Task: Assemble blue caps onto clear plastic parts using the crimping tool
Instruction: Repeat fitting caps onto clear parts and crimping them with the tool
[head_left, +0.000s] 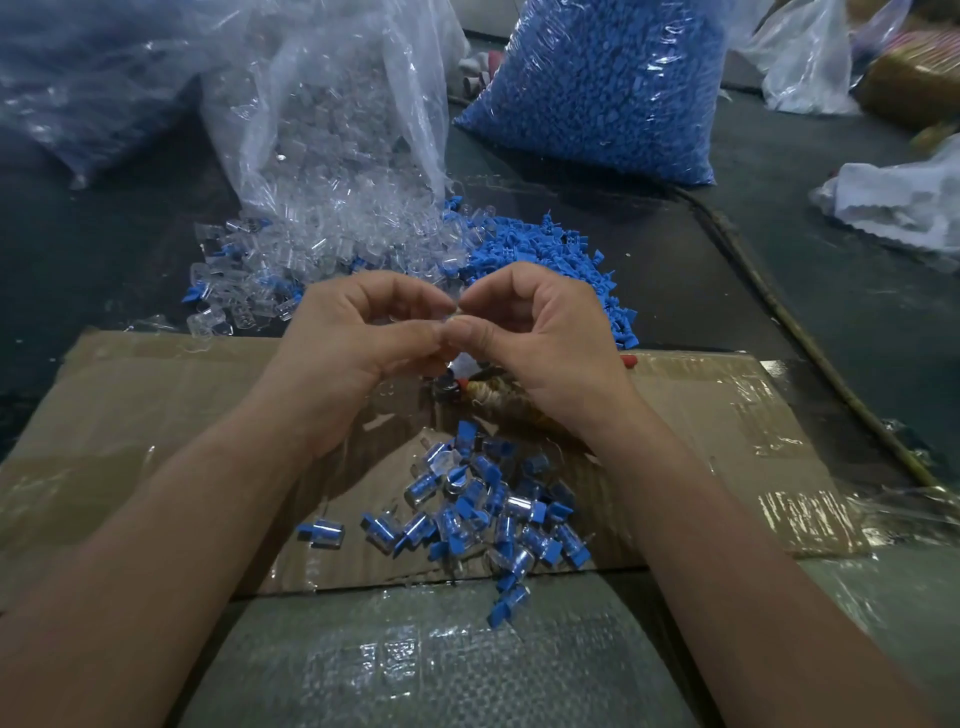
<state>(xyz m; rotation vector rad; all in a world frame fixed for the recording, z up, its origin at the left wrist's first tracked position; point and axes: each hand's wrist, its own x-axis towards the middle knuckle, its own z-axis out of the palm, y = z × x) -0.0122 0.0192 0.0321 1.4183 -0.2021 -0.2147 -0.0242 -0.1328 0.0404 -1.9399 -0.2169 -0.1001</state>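
Where their fingertips meet over the cardboard (156, 395), left hand (358, 338) and right hand (540, 332) curled, both pinching one clear part (453, 313).

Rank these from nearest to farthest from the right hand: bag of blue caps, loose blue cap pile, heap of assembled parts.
1. Loose blue cap pile, just behind the right hand.
2. Heap of assembled parts, below the wrists on the cardboard.
3. Bag of blue caps, far back.

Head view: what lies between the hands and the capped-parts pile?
The crimping tool, on cardboard, partly under the left hand and right hand, short of the pile; head view.
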